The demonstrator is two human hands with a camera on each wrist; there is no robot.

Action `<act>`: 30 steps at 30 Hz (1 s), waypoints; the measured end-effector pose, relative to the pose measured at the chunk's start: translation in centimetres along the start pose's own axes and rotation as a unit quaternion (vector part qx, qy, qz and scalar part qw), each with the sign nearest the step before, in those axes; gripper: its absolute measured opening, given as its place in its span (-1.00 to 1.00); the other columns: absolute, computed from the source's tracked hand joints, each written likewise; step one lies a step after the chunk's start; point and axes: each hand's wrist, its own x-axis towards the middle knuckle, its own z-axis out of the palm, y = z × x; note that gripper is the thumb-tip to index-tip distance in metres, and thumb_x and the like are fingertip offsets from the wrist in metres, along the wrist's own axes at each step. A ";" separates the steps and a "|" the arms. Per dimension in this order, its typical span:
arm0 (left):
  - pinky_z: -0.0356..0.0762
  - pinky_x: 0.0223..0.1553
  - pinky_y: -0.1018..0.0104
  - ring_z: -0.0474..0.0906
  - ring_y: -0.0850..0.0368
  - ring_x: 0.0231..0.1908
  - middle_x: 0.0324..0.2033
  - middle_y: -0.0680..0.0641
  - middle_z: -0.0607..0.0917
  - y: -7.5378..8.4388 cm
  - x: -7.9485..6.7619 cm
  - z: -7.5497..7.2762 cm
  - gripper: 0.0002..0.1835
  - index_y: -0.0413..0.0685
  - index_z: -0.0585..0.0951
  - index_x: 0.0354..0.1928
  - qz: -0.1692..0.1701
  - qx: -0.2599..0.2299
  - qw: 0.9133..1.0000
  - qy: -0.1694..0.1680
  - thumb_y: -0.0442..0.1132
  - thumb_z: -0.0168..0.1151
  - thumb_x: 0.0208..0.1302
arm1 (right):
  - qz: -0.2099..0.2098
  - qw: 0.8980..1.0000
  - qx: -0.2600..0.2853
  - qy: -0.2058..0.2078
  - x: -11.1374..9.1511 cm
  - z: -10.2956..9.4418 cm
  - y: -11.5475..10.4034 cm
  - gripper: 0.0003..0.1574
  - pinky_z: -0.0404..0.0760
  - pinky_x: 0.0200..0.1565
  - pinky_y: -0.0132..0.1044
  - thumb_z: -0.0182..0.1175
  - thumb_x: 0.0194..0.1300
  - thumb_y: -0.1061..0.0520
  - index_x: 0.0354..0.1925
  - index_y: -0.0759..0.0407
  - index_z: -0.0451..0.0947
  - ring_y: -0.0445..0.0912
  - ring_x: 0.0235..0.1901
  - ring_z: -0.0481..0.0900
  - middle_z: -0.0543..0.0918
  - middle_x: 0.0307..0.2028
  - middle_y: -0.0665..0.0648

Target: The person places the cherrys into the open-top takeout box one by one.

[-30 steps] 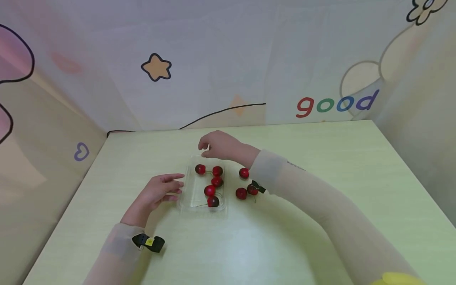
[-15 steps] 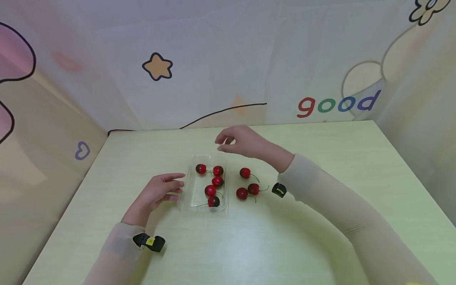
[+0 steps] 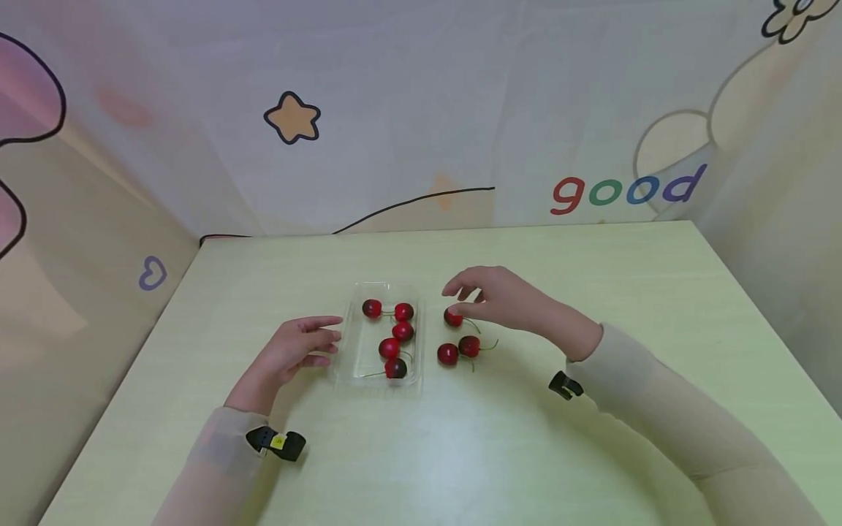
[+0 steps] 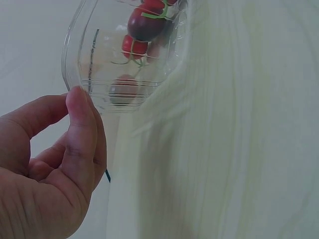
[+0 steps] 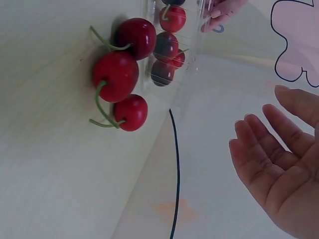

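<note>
A clear plastic box (image 3: 359, 351) holds several red cherries with green stems, such as the front cherry (image 3: 395, 368). My left hand (image 3: 289, 352) is at the box's left side, fingers extended; in the left wrist view, a fingertip meets the box's rim (image 4: 66, 64). Three loose cherries lie right of the box: a back cherry (image 3: 452, 320), a front cherry (image 3: 448, 355) and a darker cherry (image 3: 469, 346) beside it. My right hand (image 3: 506, 296) hovers over the back one, partly covering it. In the right wrist view, that hand (image 5: 284, 154) has spread fingers and holds nothing.
The pale wooden table (image 3: 447, 460) extends around the box. A printed cloth backdrop (image 3: 408, 109) rises along its back edge, with more cloth at both sides. Black wrist straps (image 3: 279, 443) hang at the sleeves.
My right hand has moved from behind the box to the right, then down toward the loose cherries, uncovering them. My left hand and the cherries stay in place.
</note>
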 end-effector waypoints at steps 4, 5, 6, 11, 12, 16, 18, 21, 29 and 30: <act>0.71 -0.29 0.51 0.63 0.28 -0.29 0.02 -0.17 0.73 0.0 -0.1 -0.1 -0.50 -0.21 0.45 0.42 0.000 -0.003 1.000 0.000 -0.26 0.14 0.51 | 0.007 1.000 -0.007 -0.009 -1.1 0.8 0.7 -0.59 0.67 0.18 0.05 0.28 0.40 0.16 0.16 0.25 0.61 0.10 0.07 0.63 0.71 0.10 0.24; 0.71 -0.29 0.51 0.63 0.28 -0.30 0.01 -0.16 0.74 0.0 -0.1 -0.1 -0.49 -0.23 0.44 0.43 0.001 -0.004 1.000 -0.002 -0.26 0.14 0.51 | 0.007 1.000 -0.008 -0.011 -1.3 1.0 0.9 -0.60 0.66 0.18 0.06 0.28 0.40 0.16 0.16 0.26 0.62 0.11 0.07 0.63 0.70 0.10 0.25; 0.71 -0.29 0.51 0.64 0.29 -0.30 -0.01 -0.14 0.74 0.0 -0.1 -0.1 -0.49 -0.23 0.44 0.42 0.000 -0.005 1.000 -0.001 -0.27 0.14 0.50 | 0.008 1.000 -0.010 -0.013 -1.5 1.2 1.0 -0.60 0.66 0.18 0.07 0.28 0.39 0.16 0.15 0.26 0.62 0.12 0.07 0.63 0.70 0.10 0.25; 0.70 -0.30 0.51 0.64 0.29 -0.32 -0.05 -0.09 0.74 0.0 -0.1 0.0 -0.49 -0.24 0.44 0.43 0.000 -0.007 1.000 -0.002 -0.27 0.14 0.50 | 0.030 0.999 -0.029 -0.026 -1.9 2.3 1.9 -0.55 0.66 0.18 0.05 0.32 0.37 0.16 0.18 0.27 0.61 0.15 0.10 0.62 0.70 0.13 0.27; 0.70 -0.30 0.51 0.64 0.29 -0.32 -0.06 -0.08 0.74 0.0 -0.1 0.0 -0.50 -0.23 0.44 0.43 -0.001 -0.007 1.000 -0.001 -0.27 0.14 0.50 | 0.034 0.998 -0.036 -0.029 -1.9 2.6 2.0 -0.54 0.66 0.18 0.04 0.32 0.37 0.16 0.19 0.27 0.61 0.15 0.11 0.62 0.69 0.13 0.27; 0.70 -0.30 0.52 0.64 0.30 -0.32 -0.08 -0.07 0.75 0.0 0.0 0.0 -0.49 -0.24 0.43 0.43 0.001 -0.008 1.000 -0.003 -0.27 0.13 0.51 | 0.039 0.997 -0.056 -0.037 -1.7 3.3 2.8 -0.55 0.65 0.21 0.03 0.33 0.36 0.17 0.18 0.25 0.63 0.13 0.12 0.62 0.69 0.14 0.25; 0.70 -0.29 0.52 0.64 0.30 -0.32 -0.08 -0.06 0.75 -0.1 0.0 -0.1 -0.49 -0.24 0.44 0.43 0.001 -0.009 1.000 -0.003 -0.27 0.14 0.51 | 0.035 0.997 -0.062 -0.041 -1.5 3.5 3.1 -0.56 0.65 0.21 0.03 0.33 0.35 0.18 0.17 0.26 0.63 0.13 0.11 0.63 0.69 0.14 0.26; 0.70 -0.29 0.52 0.64 0.29 -0.32 -0.08 -0.06 0.75 -0.2 0.0 -0.1 -0.50 -0.24 0.44 0.42 0.002 -0.008 1.000 -0.003 -0.27 0.13 0.51 | 0.032 0.996 -0.062 -0.048 -1.3 3.7 3.4 -0.57 0.64 0.21 0.03 0.33 0.34 0.22 0.16 0.29 0.64 0.13 0.09 0.64 0.69 0.14 0.26; 0.70 -0.29 0.52 0.64 0.29 -0.32 -0.05 -0.10 0.75 -0.1 0.0 -0.1 -0.50 -0.24 0.44 0.43 0.003 -0.007 1.000 -0.003 -0.27 0.13 0.51 | 0.029 0.995 -0.075 -0.067 -0.7 3.8 3.7 -0.60 0.66 0.17 -0.01 0.34 0.30 0.26 0.11 0.29 0.67 0.11 0.05 0.66 0.70 0.11 0.26; 0.70 -0.29 0.52 0.64 0.29 -0.32 -0.04 -0.10 0.75 -0.1 0.0 -0.1 -0.50 -0.24 0.44 0.43 0.003 -0.007 1.000 -0.004 -0.27 0.12 0.51 | 0.028 0.994 -0.077 -0.069 -0.6 3.8 3.7 -0.61 0.66 0.16 -0.02 0.34 0.29 0.27 0.10 0.28 0.67 0.11 0.04 0.66 0.71 0.10 0.26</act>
